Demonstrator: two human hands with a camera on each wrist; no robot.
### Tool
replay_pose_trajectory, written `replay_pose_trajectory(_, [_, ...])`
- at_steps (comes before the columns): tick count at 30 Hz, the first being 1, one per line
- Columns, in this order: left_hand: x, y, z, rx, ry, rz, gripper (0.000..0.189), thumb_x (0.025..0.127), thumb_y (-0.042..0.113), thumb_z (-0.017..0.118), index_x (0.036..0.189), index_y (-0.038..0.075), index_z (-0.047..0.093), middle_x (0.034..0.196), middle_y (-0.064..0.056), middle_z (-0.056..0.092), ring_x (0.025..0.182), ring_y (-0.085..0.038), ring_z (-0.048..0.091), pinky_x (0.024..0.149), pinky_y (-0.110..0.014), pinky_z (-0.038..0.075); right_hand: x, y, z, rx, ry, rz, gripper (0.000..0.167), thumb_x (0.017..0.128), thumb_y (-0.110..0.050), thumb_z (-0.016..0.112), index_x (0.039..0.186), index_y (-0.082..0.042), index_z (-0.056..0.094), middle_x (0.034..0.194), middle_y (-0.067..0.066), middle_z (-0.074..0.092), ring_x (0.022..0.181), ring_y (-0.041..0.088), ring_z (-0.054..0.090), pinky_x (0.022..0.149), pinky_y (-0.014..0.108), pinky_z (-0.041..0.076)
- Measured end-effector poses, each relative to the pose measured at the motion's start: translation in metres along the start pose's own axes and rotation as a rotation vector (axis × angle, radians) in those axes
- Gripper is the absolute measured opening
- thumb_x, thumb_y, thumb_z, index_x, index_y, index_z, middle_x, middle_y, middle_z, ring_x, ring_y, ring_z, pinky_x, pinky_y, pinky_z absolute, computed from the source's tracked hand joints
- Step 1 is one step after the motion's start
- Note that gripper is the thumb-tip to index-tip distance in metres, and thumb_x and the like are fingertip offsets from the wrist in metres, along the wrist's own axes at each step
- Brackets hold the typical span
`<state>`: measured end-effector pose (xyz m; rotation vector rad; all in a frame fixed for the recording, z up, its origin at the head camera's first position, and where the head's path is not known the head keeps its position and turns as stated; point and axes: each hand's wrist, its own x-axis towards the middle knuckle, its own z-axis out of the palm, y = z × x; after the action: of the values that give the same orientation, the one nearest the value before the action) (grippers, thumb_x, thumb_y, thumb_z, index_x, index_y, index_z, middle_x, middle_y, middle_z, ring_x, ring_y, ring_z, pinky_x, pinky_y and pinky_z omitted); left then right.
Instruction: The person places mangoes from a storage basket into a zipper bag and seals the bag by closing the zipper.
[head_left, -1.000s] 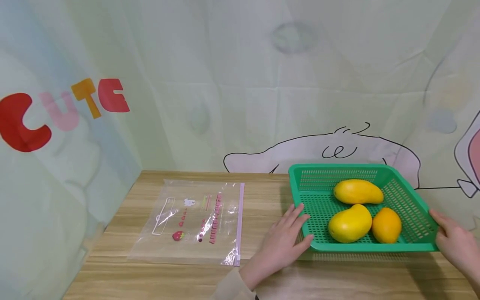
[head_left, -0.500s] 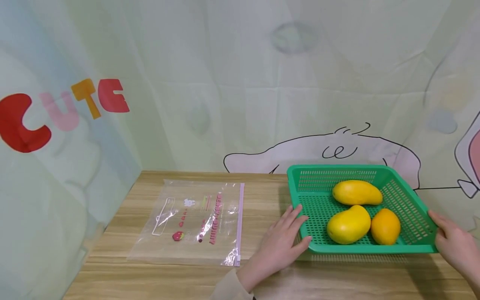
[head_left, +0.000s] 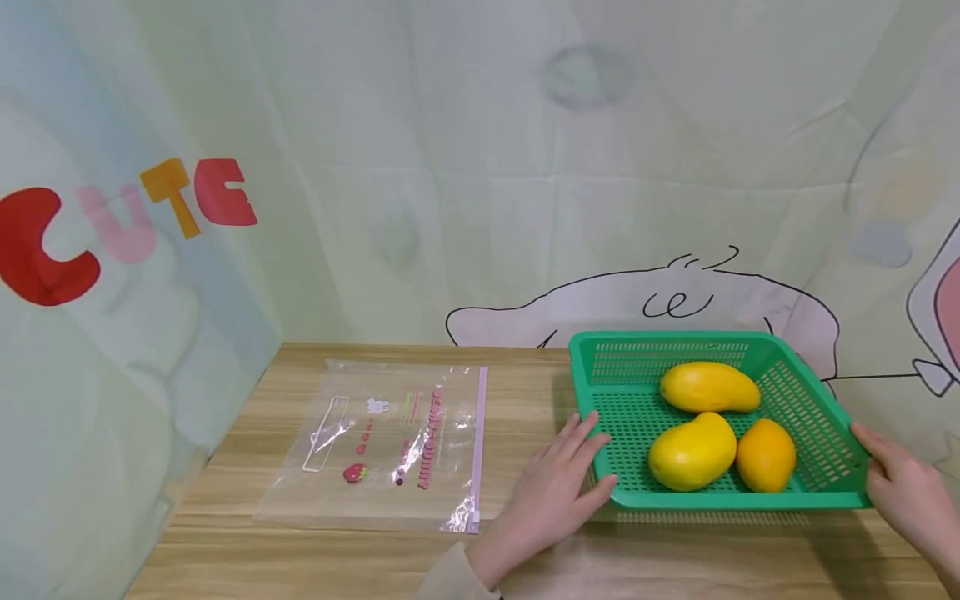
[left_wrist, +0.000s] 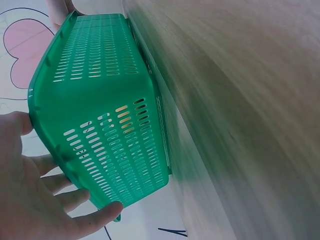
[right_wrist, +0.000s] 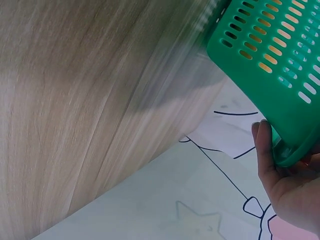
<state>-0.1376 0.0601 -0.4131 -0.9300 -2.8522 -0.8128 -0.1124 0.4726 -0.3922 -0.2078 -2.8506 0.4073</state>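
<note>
A green plastic basket with slotted walls sits at the right of the table in the head view. Inside lie a long yellow mango, a rounder yellow mango and an orange-yellow mango. My left hand touches the basket's left side with spread, fairly straight fingers; the left wrist view shows those fingers along the wall and rim. At the near right corner, my right hand grips the rim, its thumb on top. In the right wrist view, fingers reach under that corner.
A clear zip bag with a lilac slider edge and strawberry prints lies flat on the wooden table, left of the basket. A printed cloth backdrop hangs behind the table's back edge and along its left side.
The basket, with the mangoes in it, has shifted slightly left and a little toward me. Both hands moved along with it. The zip bag stayed put.
</note>
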Motion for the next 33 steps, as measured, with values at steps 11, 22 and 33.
replay_pose_trajectory(11, [0.0,0.0,0.0011,-0.012,0.002,-0.008,0.054,0.1,0.052,0.034,0.147,0.026,0.036,0.162,0.006,0.014,0.15,-0.021,0.018,0.107,-0.058,0.041,-0.0013,-0.0006,-0.0009,0.012,0.007,-0.013,0.047,0.09,0.004,0.034,0.136,0.012,0.039,0.129,0.042,0.043,0.089,0.051,0.049,0.068,0.06,0.04])
replay_pose_trajectory(22, [-0.0001,-0.0015,0.0026,-0.005,0.004,0.008,0.054,0.1,0.051,0.033,0.147,0.025,0.037,0.162,0.005,0.015,0.15,-0.023,0.019,0.107,-0.058,0.041,0.0001,-0.0007,-0.0022,-0.013,0.001,-0.004,0.046,0.089,0.005,0.036,0.134,0.012,0.043,0.127,0.042,0.045,0.076,0.042,0.048,0.058,0.047,0.04])
replay_pose_trajectory(33, [-0.0019,0.0001,-0.001,-0.018,-0.007,-0.001,0.054,0.1,0.05,0.035,0.147,0.025,0.037,0.162,0.007,0.013,0.15,-0.022,0.019,0.108,-0.058,0.04,0.0006,-0.0018,-0.0043,-0.013,-0.002,-0.013,0.045,0.088,0.006,0.036,0.131,0.014,0.044,0.125,0.043,0.046,0.072,0.037,0.047,0.054,0.031,0.033])
